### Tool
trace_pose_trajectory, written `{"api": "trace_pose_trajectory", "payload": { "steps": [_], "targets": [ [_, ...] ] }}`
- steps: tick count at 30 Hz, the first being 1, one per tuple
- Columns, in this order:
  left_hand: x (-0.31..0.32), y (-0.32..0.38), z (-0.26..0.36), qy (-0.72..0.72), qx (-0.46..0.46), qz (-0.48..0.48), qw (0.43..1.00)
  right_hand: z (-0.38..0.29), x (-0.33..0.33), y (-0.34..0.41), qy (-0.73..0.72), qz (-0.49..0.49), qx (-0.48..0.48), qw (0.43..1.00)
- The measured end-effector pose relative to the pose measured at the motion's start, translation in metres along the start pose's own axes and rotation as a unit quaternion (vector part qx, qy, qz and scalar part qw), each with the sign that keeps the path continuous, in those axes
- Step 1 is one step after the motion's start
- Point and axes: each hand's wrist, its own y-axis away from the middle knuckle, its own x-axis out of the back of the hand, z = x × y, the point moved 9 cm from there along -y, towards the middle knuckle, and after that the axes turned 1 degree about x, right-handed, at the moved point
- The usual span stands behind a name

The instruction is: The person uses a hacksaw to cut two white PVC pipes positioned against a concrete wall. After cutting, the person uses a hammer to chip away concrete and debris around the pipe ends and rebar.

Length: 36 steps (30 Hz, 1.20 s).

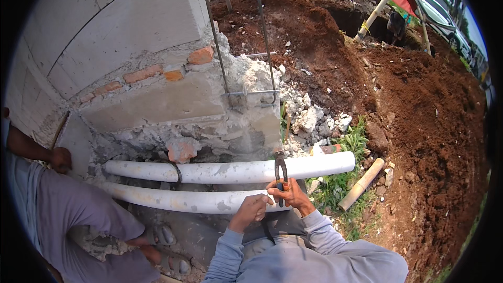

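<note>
My right hand (292,195) grips a pair of pincers (281,167), with their rounded head pointing away from me and coloured grips in the palm. Close beside it, my left hand (251,209) is closed, its fingertips meeting the right thumb. What looks like a thin strand is pinched there, too small to make out clearly. Both hands are over the near white plastic pipe (173,199). Beyond it, the far white pipe (235,171) runs roughly parallel, with dark wire (178,173) looped around it. The pincers' head overlaps the far pipe in view; contact cannot be told.
A broken block wall (153,106) has steel rebar (264,27) standing at its end. Another person's hand (61,160) and sandalled feet (167,236) are at left. Rubble (308,120), a bamboo piece (361,184) and red soil (424,125) lie right. Someone (396,25) stands by a pit.
</note>
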Motion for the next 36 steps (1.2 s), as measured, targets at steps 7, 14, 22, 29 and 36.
{"api": "trace_pose_trajectory", "payload": {
  "steps": [7,14,22,29,36],
  "targets": [
    [0.014,0.010,0.002,-0.216,-0.143,0.223,0.940,-0.002,-0.011,0.003,0.018,0.044,-0.010,0.999],
    [0.019,0.008,-0.015,-0.056,-0.096,0.158,0.981,-0.034,-0.020,0.006,0.166,0.054,0.137,0.975],
    [0.017,0.005,-0.028,-0.020,-0.067,0.194,0.979,-0.039,-0.032,0.016,0.285,0.063,0.270,0.917],
    [0.012,0.011,-0.029,0.193,-0.086,0.030,0.977,-0.025,-0.020,0.003,0.128,-0.015,0.194,0.972],
    [0.003,0.011,-0.034,0.264,-0.082,-0.052,0.960,-0.018,-0.023,0.005,0.049,-0.053,0.041,0.997]
  ]
}}
